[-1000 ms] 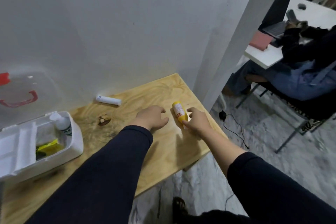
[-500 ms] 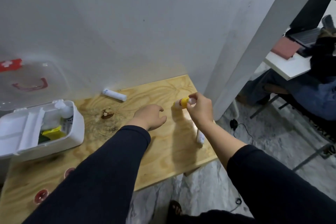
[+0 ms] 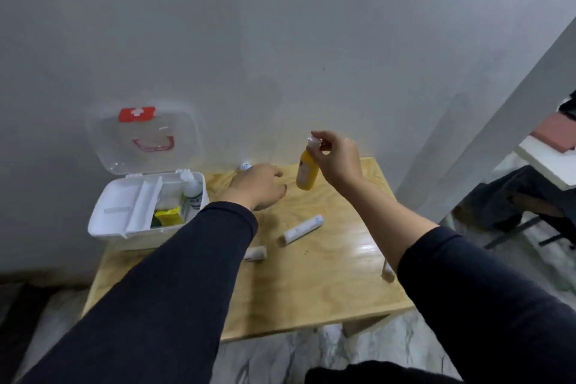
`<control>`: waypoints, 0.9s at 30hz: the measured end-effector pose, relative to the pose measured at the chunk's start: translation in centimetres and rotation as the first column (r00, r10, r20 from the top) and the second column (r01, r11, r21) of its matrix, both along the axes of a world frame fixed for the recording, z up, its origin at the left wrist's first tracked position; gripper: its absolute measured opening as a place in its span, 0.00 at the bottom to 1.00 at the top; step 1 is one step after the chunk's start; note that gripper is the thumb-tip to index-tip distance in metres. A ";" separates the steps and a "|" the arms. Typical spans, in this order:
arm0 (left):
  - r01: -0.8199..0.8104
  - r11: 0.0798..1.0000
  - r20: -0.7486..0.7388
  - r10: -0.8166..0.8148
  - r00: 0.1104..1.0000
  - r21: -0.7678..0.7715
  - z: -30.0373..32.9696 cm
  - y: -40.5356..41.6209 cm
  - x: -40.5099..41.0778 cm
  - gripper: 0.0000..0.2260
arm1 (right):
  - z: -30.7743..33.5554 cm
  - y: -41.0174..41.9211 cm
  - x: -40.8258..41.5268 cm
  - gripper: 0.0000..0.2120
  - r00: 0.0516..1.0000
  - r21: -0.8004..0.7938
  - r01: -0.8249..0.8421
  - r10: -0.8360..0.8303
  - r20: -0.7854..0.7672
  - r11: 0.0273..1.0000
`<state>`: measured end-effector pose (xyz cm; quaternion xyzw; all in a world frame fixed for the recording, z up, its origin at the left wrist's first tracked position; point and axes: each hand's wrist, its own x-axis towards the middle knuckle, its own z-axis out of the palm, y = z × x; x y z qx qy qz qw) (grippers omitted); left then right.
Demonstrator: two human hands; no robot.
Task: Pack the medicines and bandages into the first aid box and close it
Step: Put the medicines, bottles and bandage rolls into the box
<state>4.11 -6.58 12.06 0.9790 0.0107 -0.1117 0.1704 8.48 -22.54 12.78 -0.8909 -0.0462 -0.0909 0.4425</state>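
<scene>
My right hand (image 3: 338, 162) pinches the white cap of a yellow bottle (image 3: 307, 174) and holds it upright in the air above the wooden table (image 3: 311, 284). My left hand (image 3: 257, 185) hovers just left of it, fingers apart, holding nothing. The white first aid box (image 3: 106, 221) stands open at the table's left end, its clear lid (image 3: 146, 137) leaning on the wall; a white bottle (image 3: 191, 188) and a yellow packet (image 3: 170, 217) lie inside. A white roll (image 3: 300, 230) lies mid-table, another roll (image 3: 256, 253) is partly hidden by my left sleeve, and a small white tube (image 3: 245, 166) pokes out behind my left hand.
A grey wall backs the table. A small white item (image 3: 387, 273) lies by the table's right edge. A white pillar (image 3: 498, 121) rises to the right, with a seated person (image 3: 523, 196) and a white desk (image 3: 548, 162) beyond. Marble floor lies below.
My right hand has lifted the yellow bottle off the table and turned it upright, holding it by its cap. The view has swung left, bringing the whole box and lid into sight.
</scene>
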 end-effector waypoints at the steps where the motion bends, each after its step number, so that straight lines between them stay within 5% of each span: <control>1: -0.026 1.000 0.015 0.025 1.000 0.004 0.5 1.4 -0.3 0.21 | 0.5 1.6 0.0 0.14 1.000 0.001 -0.029 0.028 0.011 1.000; 13: -0.332 0.942 -0.010 0.332 0.943 -0.039 0.2 16.9 -7.0 0.22 | 0.8 18.5 -3.1 0.16 0.963 0.040 -0.270 0.271 -0.012 0.962; 19: -0.282 0.959 -0.096 0.278 0.956 -0.034 -3.0 19.5 -8.2 0.29 | -2.6 21.6 -4.8 0.15 0.960 -0.027 -0.267 0.263 -0.097 0.963; 27: -0.129 0.990 0.007 0.129 0.992 0.052 -5.1 20.6 -8.1 0.33 | -6.3 22.8 -6.5 0.15 0.966 -0.189 -0.234 0.207 -0.152 0.954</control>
